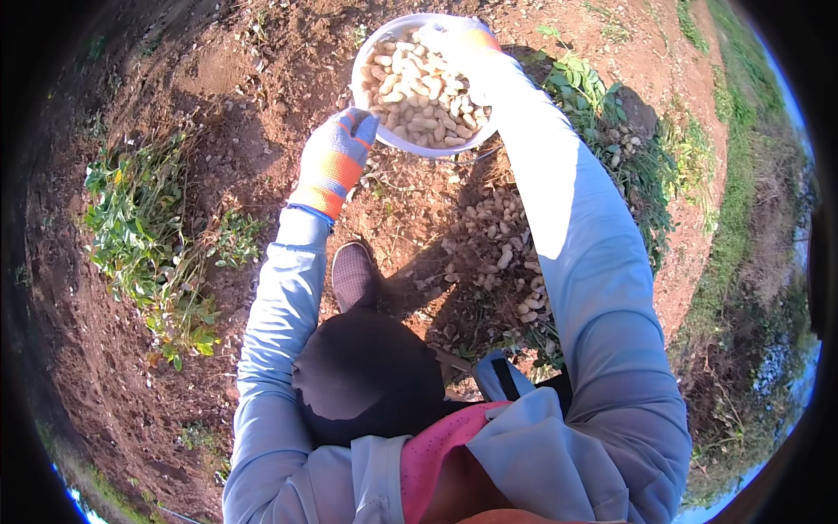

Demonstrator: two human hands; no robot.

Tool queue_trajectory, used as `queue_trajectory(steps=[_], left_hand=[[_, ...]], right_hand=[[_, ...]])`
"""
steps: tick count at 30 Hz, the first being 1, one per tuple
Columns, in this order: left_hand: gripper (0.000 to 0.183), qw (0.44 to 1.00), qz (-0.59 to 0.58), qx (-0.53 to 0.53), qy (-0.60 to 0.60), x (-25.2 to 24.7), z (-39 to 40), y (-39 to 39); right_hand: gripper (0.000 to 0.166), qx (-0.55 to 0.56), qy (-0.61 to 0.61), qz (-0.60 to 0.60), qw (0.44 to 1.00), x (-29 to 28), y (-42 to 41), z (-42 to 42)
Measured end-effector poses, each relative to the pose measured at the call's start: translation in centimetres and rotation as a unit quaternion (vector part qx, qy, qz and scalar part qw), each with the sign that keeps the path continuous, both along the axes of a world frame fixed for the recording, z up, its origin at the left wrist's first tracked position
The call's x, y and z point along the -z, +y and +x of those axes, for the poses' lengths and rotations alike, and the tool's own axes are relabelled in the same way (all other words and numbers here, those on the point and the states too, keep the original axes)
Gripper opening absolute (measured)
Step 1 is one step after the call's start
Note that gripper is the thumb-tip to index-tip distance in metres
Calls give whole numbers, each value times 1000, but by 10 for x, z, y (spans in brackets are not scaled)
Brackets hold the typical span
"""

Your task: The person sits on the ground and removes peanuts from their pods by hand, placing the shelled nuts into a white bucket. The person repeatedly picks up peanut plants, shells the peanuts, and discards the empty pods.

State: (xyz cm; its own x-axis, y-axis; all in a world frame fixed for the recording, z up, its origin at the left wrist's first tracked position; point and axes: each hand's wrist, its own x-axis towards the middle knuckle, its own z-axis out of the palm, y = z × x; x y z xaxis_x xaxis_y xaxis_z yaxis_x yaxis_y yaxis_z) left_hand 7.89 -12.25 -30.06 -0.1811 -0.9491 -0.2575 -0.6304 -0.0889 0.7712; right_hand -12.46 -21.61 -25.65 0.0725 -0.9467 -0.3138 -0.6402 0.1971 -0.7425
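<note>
A white plastic bucket [432, 152] holds a heap of unshelled peanuts [422, 85]; its mouth faces me. My left hand [340, 144], in a grey and orange knitted glove, has its fingers curled at the bucket's near left rim. My right hand [458, 40], also gloved, is at the far right part of the bucket, over the rim and the edge of the peanuts. Strong sunlight washes out its fingers, so their grip is unclear. My right forearm covers part of the bucket's right side.
Pulled peanut plants [147, 236] lie on reddish soil at left, and more leafy plants [589, 98] lie at right. A pile of peanuts [494, 229] lies in shadow between my shoe [353, 272] and right arm. A grass strip [740, 177] runs along the far right.
</note>
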Motion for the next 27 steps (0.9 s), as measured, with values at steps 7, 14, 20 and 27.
queue_trajectory(steps=[7,14,20,27], left_hand=[[34,971,-137,35,-192,31,18,6],[25,994,-77,-60,42,5,13,-7],[32,891,121,-116,423,-4,-17,-9],[44,824,253,-58,503,-1,-70,7]], right_hand=[[25,156,-95,132,974,-16,16,54],[30,-9,74,-24,997,-2,4,28],[29,111,-238,0,965,-3,47,-20],[26,183,-284,47,940,-29,110,1]])
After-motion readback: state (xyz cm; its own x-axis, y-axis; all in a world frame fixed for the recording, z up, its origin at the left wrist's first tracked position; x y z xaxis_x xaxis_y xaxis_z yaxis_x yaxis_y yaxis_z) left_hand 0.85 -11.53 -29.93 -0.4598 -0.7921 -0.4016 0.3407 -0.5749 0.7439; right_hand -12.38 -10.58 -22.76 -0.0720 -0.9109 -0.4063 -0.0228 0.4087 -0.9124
